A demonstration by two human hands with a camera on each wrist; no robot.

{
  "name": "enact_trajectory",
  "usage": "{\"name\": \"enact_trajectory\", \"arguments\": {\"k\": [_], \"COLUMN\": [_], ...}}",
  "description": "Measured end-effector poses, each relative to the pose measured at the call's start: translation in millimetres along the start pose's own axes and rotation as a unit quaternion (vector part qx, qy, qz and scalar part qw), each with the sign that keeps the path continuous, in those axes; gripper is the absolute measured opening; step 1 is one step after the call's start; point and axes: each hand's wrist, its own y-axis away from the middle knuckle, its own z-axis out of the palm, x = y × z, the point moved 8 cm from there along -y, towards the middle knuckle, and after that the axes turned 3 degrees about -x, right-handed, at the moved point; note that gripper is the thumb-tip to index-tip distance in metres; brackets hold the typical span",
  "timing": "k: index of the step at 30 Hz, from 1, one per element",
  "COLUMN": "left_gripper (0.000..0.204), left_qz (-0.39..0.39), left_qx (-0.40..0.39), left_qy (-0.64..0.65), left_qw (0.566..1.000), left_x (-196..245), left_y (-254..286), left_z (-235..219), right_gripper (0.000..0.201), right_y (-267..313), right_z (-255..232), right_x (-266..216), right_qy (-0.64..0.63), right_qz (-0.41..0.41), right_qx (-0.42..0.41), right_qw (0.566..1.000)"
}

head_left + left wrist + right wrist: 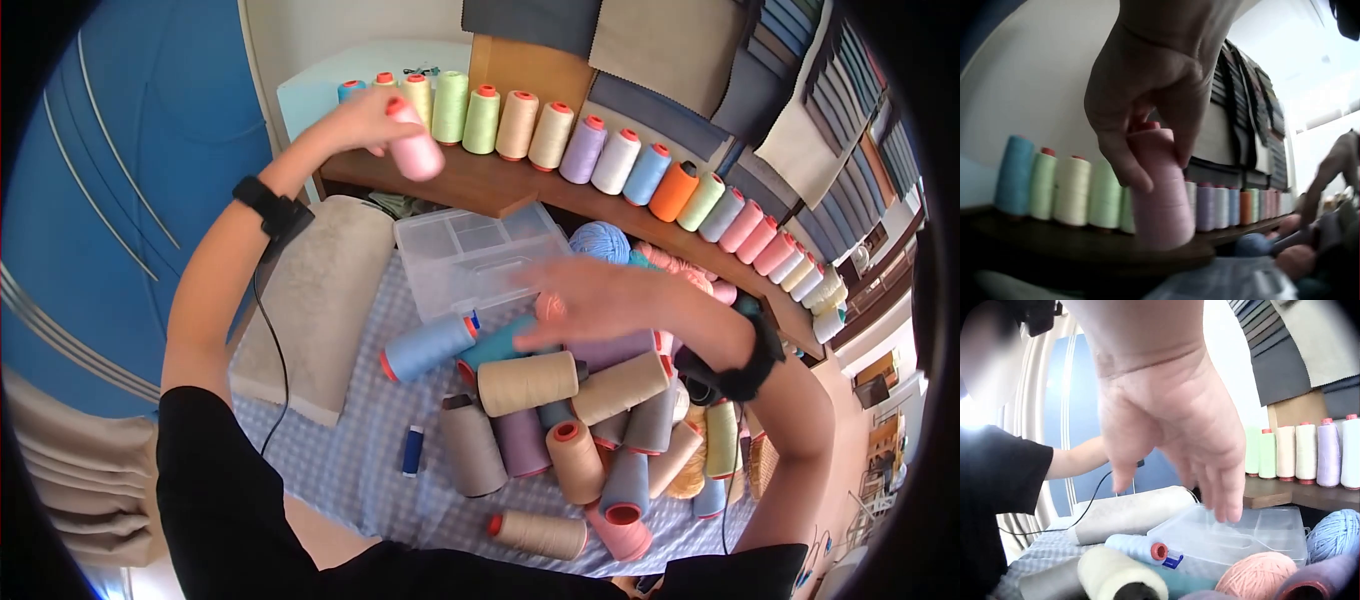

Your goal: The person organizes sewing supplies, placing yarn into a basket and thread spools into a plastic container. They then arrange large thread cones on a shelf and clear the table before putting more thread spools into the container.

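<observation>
My left hand [365,122] grips a pink thread cone [417,150] near its red top, in front of the row at the shelf's left end. In the left wrist view the fingers and thumb of the left hand [1154,94] pinch that pink cone [1161,200] from both sides, and it stands nearly upright. The right hand [610,300], blurred in the head view, hangs over the heap of cones and the clear plastic box [455,245]. From the right wrist view, the right hand [1175,425] has loosely extended fingers and holds nothing.
Thread cones of many colours line the curved wooden shelf [460,180]. On the checked cloth [350,490] lie a beige fabric roll [325,300], a small dark blue spool [412,451] and a heap of cones. Yarn balls [599,242] sit behind the heap, beside the box.
</observation>
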Motion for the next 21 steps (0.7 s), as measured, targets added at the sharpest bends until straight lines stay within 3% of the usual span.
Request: {"name": "enact_trajectory", "arguments": {"k": [1,4,7,11,14,17,19,20,21], "left_gripper": [0.053,0.055,0.054,0.056,0.055,0.053,0.053,0.055,0.058], "left_qz": [0.001,-0.036,-0.002,-0.047,-0.034,-0.024,-0.041,-0.022,-0.002], "left_qx": [0.056,0.105,0.152,0.137,0.174,0.222,0.275,0.256,0.236], "left_qy": [-0.084,-0.111,-0.212,-0.171,-0.188,-0.19,-0.197,-0.198,-0.201], "left_qw": [0.995,0.988,0.965,0.975,0.966,0.956,0.94,0.946,0.951], "left_x": [-11,-51,-83,-83,-81,-79,-59,-41,-19], "left_y": [-10,-42,-78,-84,-81,-75,-53,-40,-24], "left_z": [-15,-23,-22,-16,-15,-16,-26,-22,-17], "right_gripper": [0.073,0.071,0.069,0.065,0.059,0.052,0.045,0.045,0.044], "right_y": [6,26,24,18,21,19,17,12,7], "right_z": [17,30,43,58,44,13,-16,-22,-39], "right_x": [-5,-13,-8,-2,-8,-19,-18,-15,-15], "right_qy": [0.0,0.012,-0.016,0.0,0.012,0.034,-0.015,-0.014,-0.023], "right_qz": [-0.008,0.032,0.01,-0.028,0.005,-0.037,-0.022,-0.023,-0.053], "right_qx": [-0.105,-0.147,-0.153,-0.144,-0.128,-0.053,0.028,0.029,0.109], "right_qw": [0.994,0.989,0.988,0.989,0.992,0.997,0.999,0.999,0.992]}}
